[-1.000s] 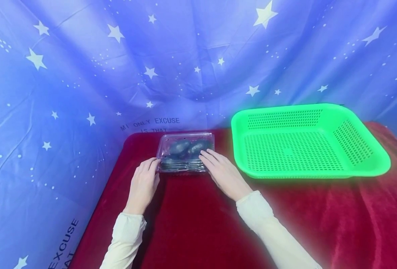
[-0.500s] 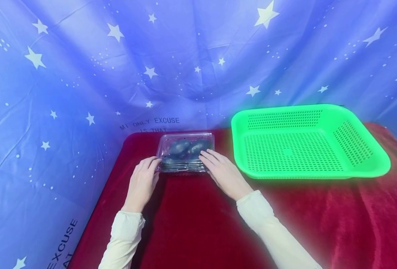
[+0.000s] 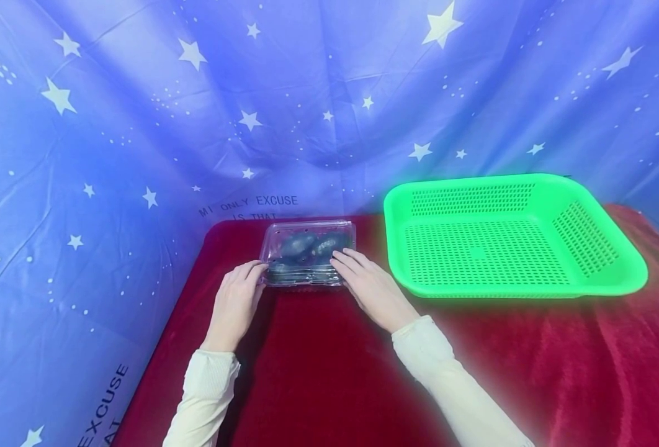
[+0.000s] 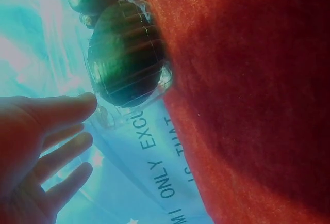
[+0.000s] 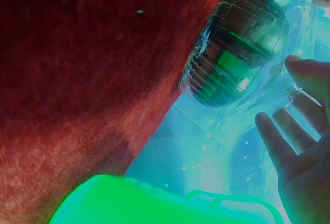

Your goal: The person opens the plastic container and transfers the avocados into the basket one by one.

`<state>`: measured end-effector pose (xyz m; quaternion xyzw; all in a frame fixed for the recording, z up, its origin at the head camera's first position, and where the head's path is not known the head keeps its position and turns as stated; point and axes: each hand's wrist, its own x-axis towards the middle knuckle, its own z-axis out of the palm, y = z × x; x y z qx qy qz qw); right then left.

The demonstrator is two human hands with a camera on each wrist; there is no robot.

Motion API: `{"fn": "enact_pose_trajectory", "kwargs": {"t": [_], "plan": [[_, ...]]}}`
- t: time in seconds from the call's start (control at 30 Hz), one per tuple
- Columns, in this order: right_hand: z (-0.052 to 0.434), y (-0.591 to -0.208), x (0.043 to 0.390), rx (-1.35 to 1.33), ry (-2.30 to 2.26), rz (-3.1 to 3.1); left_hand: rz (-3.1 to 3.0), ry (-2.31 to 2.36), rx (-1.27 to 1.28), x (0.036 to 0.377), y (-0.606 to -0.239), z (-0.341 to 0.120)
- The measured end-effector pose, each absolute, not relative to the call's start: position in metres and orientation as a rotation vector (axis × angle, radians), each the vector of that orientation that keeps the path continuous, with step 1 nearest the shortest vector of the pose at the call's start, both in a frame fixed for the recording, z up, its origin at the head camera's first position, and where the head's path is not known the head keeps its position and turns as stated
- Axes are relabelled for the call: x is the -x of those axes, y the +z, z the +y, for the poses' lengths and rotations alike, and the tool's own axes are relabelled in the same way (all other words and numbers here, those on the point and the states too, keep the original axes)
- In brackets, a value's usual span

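A clear plastic clamshell box [image 3: 309,276] with its lid down lies on the red cloth, several dark green avocados [image 4: 126,53] showing through it. At its near left corner is my left hand [image 3: 234,304], fingertips touching the edge. The left wrist view has the fingers fairly straight and spread beside the box end. My right hand [image 3: 374,292] lies at the near right corner, its fingertips resting on the lid. In the right wrist view the fingers of this hand [image 5: 309,126] look extended beside the plastic. Avocado parts under the right fingertips are hidden in the head view.
A bright green perforated basket [image 3: 477,292] stands to the right of the box, near my right forearm. The red cloth [image 3: 318,372] covers the table. Behind and to the left hangs a blue curtain [image 3: 307,74] with white stars and printed words.
My left wrist has shifted very slightly to the left and away from me. The right hand, the box and the basket look unmoved.
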<state>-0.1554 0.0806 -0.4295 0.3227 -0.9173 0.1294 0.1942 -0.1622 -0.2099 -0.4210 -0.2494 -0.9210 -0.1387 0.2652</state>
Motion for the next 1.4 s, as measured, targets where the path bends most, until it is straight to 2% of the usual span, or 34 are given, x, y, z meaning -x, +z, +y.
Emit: {"fn": "enact_pose_trajectory", "kwargs": {"t": [1.4], "plan": [[0.077,-0.426,0.154,-0.937,0.234,-2.573,-2.347,-0.341,0.677,0.17,-0.434,-0.203]]}}
